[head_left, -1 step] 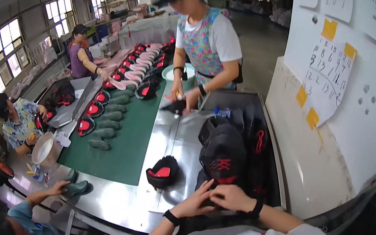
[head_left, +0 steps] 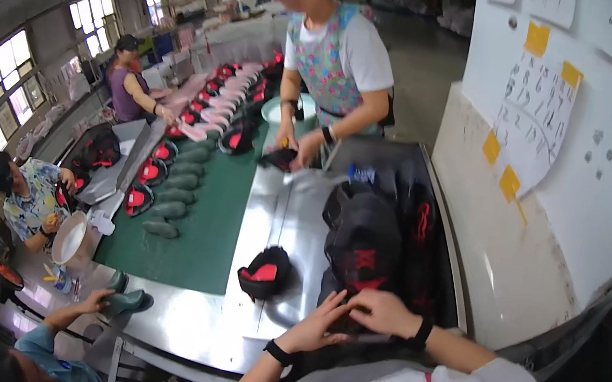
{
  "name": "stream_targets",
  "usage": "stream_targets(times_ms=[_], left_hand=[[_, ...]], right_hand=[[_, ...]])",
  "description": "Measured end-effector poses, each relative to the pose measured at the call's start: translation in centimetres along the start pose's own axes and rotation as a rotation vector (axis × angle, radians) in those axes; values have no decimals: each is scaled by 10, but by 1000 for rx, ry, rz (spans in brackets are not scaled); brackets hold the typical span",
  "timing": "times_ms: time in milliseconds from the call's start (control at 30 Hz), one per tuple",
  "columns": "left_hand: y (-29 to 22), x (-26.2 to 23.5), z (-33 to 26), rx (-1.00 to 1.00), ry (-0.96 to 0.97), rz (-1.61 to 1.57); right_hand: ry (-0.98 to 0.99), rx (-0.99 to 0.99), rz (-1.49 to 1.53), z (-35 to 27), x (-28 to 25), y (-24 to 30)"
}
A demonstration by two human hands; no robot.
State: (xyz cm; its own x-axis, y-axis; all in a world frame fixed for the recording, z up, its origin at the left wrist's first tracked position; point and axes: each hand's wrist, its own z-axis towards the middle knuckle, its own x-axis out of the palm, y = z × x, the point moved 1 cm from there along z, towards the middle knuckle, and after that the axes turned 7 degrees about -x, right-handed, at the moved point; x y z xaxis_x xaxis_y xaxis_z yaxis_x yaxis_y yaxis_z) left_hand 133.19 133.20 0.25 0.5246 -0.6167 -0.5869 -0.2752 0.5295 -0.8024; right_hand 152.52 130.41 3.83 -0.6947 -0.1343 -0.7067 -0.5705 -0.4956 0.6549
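Note:
My left hand [head_left: 314, 325] and my right hand [head_left: 386, 316] are close together at the near end of a pile of black shoe uppers [head_left: 367, 237] with red lacing. The right fingers curl toward the left ones, and both hands close around the edge of a dark shoe upper [head_left: 339, 326], mostly hidden beneath them. Left of my hands, a single black upper with a red lining [head_left: 263, 272] stands on the metal tabletop [head_left: 181, 323].
Across the table a co-worker [head_left: 339, 60] handles a black upper [head_left: 277, 158]. A green belt [head_left: 192, 253] carries rows of shoe lasts [head_left: 175, 195] and red-lined uppers [head_left: 138, 199]. At the lower left, another person's hand [head_left: 95, 302] touches green lasts [head_left: 126, 302]. A wall [head_left: 462, 264] stands right.
The whole view has shifted slightly. My hands keep nearly the same place, with the right fingers moved a little over the dark piece. The co-worker across has turned the black upper.

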Motion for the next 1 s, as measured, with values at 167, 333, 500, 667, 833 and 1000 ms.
stream_targets(times_ms=[167, 333, 500, 667, 833, 1000], left_hand=[[-6, 39, -23, -52, -45, 225], [-8, 69, -13, -142, -220, 325], [-6, 72, -20, -154, -308, 308], [-17, 65, -11, -10, -220, 464], [-5, 77, -3, -97, -219, 619], [-8, 64, 7, -159, -170, 566]], right_hand=[[-263, 207, -101, -14, -30, -37], [-331, 133, -209, -34, -42, -39], [-442, 409, 162, -85, -42, -34], [-704, 579, 415, -135, -8, -34], [-752, 608, 357, -137, -1, -46], [-733, 828, 528, -121, -9, -54]])
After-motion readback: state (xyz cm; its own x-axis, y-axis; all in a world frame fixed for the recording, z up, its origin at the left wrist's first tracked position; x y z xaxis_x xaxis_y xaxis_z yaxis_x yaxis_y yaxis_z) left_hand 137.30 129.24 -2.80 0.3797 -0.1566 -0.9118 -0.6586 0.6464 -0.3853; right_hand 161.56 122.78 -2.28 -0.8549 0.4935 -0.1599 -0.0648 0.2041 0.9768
